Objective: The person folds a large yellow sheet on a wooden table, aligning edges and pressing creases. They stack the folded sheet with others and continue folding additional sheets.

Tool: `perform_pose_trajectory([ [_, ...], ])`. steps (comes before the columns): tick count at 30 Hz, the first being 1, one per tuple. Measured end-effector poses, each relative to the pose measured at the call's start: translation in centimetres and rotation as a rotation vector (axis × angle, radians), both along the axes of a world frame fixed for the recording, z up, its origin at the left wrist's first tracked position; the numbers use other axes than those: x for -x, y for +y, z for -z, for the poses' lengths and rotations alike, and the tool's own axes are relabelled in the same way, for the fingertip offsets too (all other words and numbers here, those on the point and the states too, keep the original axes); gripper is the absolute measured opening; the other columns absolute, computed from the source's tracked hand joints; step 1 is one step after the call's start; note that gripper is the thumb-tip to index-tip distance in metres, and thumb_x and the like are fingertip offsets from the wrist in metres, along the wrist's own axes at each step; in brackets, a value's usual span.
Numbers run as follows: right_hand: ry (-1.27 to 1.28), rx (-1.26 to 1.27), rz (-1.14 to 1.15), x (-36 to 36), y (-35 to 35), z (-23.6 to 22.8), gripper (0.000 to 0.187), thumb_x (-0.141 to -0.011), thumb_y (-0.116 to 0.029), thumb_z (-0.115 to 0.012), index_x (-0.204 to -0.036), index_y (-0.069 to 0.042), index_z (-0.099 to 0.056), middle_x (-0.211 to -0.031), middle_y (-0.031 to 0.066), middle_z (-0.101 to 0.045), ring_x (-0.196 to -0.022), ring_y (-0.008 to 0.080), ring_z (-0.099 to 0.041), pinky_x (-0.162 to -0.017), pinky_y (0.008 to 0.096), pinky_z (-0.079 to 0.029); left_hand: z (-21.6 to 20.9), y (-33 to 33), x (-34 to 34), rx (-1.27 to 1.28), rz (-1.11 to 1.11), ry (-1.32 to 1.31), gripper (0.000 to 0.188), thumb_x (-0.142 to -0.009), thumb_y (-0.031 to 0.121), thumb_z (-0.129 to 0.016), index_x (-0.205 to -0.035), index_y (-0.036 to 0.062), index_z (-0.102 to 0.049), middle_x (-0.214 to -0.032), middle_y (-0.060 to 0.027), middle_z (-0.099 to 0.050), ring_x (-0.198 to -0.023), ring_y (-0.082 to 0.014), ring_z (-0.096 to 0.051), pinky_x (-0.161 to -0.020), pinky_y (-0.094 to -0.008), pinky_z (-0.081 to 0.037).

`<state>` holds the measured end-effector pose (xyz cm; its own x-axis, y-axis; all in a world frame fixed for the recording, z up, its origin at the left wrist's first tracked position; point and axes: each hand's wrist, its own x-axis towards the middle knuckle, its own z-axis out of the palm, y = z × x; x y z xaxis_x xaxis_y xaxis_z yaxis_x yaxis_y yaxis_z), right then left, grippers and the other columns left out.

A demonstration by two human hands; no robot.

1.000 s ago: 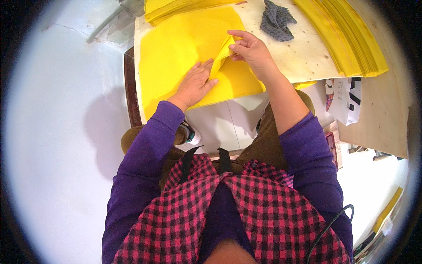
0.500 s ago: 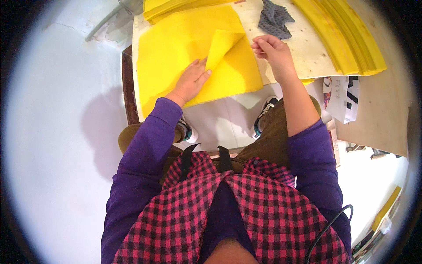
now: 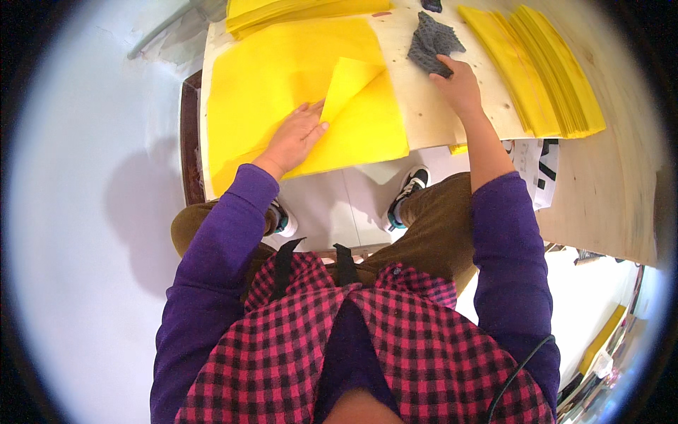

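Observation:
A large sheet of yellow fabric (image 3: 261, 78) lies on the light wooden table, and one flap (image 3: 346, 81) of it is folded up in a point. My left hand (image 3: 293, 138) rests flat on this sheet with its fingers stretched out, the fingertips slipping out of sight behind the raised flap. To the right, my right hand (image 3: 459, 85) has its thumb and fingers closed on the near corner of a dark grey textured cloth (image 3: 431, 42). That cloth lies crumpled on the bare wood.
A stack of folded yellow fabric (image 3: 544, 78) stands on the table's right side, and more yellow fabric (image 3: 296, 15) lies along the far left edge. A small dark object (image 3: 431, 6) sits beyond the grey cloth. Below the table's right edge hangs a white printed bag (image 3: 540, 166).
My right hand has moved right from beside the yellow flap to the grey cloth and closed on its corner. My left hand stays on the yellow sheet.

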<state>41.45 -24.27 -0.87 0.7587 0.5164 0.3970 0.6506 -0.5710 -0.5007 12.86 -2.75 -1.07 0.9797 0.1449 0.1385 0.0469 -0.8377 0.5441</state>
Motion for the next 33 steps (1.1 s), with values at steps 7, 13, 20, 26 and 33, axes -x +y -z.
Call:
perform_pose_trajectory([
  [7, 0.198, 0.242, 0.161, -2.1, 1.8, -0.9, 0.038, -0.086, -0.045, -0.059, -0.104, -0.013, -0.068, -0.102, 0.0127, -0.066, -0.095, 0.0309, -0.062, -0.082, 0.0403, -0.049, 0.1, 0.2, -0.2, -0.007, 0.020, -0.030, 0.047, -0.099, 0.031, -0.037, -0.133, -0.0009, -0.043, -0.134, -0.0213, -0.049, -0.125, -0.0382, -0.043, -0.112, -0.0415, -0.028],
  [13, 0.217, -0.085, 0.146, -2.3, 1.6, -0.3, 0.036, -0.089, -0.042, -0.056, -0.098, -0.009, -0.069, -0.094, 0.0132, -0.068, -0.089, 0.0298, -0.064, -0.078, 0.0402, -0.049, 0.2, -0.1, 0.1, 0.012, -0.040, -0.021, 0.046, -0.099, 0.030, -0.039, -0.131, -0.0031, -0.045, -0.132, -0.0217, -0.050, -0.123, -0.0382, -0.045, -0.112, -0.0419, -0.028],
  [20, 0.393, -0.233, -0.035, 2.5, 1.2, -2.8, 0.028, -0.088, -0.032, -0.062, -0.094, -0.006, -0.069, -0.080, 0.0038, -0.067, -0.067, 0.0158, -0.060, -0.065, 0.0297, -0.049, -0.1, -0.1, 0.0, 0.001, 0.006, -0.045, 0.046, -0.099, 0.030, -0.038, -0.130, -0.0034, -0.045, -0.134, -0.0213, -0.049, -0.125, -0.0359, -0.044, -0.112, -0.0413, -0.028],
  [26, 1.247, -0.356, -0.266, 9.1, 3.2, -4.0, 0.055, -0.098, -0.046, -0.044, -0.102, 0.006, -0.060, -0.087, 0.0132, -0.065, -0.078, 0.0188, -0.064, -0.069, 0.0279, -0.052, -0.2, -0.1, -0.3, -0.038, 0.038, -0.042, 0.047, -0.098, 0.029, -0.039, -0.132, -0.0022, -0.044, -0.137, -0.0202, -0.047, -0.127, -0.0342, -0.043, -0.112, -0.0422, -0.027],
  [33, 1.507, -0.338, -0.205, 8.7, 3.9, -4.4, 0.064, -0.096, -0.053, -0.043, -0.100, 0.009, -0.058, -0.087, 0.0175, -0.065, -0.077, 0.0212, -0.066, -0.068, 0.0289, -0.056, -0.4, -0.3, -0.3, -0.062, 0.087, -0.051, 0.047, -0.097, 0.029, -0.038, -0.137, 0.0046, -0.043, -0.139, -0.0121, -0.048, -0.133, -0.0275, -0.039, -0.112, -0.0443, -0.024],
])
